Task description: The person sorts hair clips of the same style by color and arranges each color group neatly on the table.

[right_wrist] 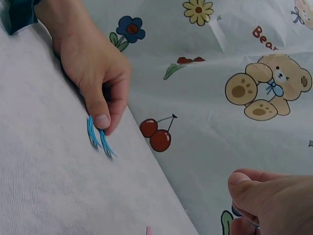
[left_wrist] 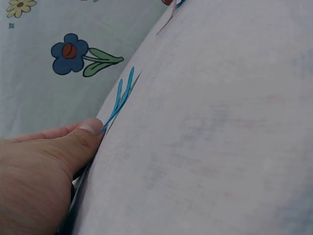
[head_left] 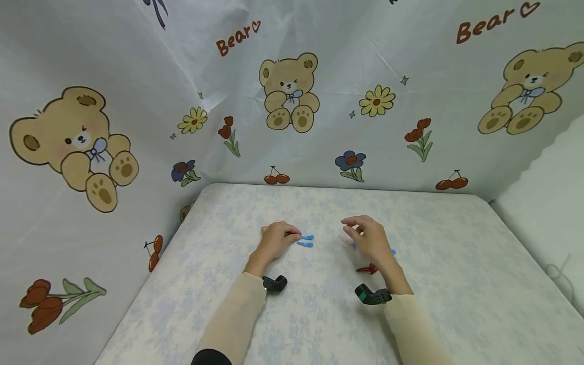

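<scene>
While the left hand (head_left: 277,240) pinches the upper clip (head_left: 307,237), we think slipping fingers could knock the lower clip (head_left: 305,245); right hand (head_left: 373,243) loosely parted, seemingly empty.

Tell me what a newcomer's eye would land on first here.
Most likely the large winking bear printed on the sheet left of the table. Next, the left hand pinching the end of one of two bright blue clips. Then the small red item, vivid against the pale tabletop, just below the right hand in the head view.
</scene>
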### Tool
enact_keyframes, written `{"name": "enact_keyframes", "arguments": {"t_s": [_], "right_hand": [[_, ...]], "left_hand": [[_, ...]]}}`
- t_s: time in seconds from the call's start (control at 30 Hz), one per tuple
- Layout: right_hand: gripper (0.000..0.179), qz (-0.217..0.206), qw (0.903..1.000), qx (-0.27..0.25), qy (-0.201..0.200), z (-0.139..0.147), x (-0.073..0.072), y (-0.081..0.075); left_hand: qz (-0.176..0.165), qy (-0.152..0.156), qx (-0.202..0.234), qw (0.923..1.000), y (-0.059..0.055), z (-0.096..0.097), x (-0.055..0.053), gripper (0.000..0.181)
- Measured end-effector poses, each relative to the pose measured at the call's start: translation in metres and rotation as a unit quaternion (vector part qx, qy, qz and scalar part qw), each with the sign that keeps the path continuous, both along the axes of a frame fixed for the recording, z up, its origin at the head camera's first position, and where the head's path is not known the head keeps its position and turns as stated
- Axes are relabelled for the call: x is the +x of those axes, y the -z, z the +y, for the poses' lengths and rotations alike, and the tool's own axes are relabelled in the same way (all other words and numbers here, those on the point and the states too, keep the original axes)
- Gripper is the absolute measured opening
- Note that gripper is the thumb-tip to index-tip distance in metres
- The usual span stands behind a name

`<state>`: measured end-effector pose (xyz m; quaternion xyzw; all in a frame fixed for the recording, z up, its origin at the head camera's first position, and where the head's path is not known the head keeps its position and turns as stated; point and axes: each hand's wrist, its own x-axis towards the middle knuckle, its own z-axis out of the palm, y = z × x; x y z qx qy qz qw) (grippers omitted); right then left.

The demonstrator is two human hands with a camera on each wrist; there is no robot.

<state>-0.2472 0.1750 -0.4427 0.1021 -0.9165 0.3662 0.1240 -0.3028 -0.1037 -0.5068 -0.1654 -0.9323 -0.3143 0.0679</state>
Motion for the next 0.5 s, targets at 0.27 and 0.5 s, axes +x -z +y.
{"name": "enact_keyframes", "arguments": {"t_s": [0.27,0.5], "right_hand": [[0.026,-0.037,0.9985,0.035,0.018,0.028,-0.003,0.011],[0.021,-0.076,0.9963,0.040,-0.003,0.038,-0.004,0.024]], "left_hand": [[-0.004,0.001,0.006,1.0000,-0.002,-0.001,0.000,0.011],[-0.013,-0.001,0.009,0.9999,-0.001,-0.001,0.001,0.011]]}}
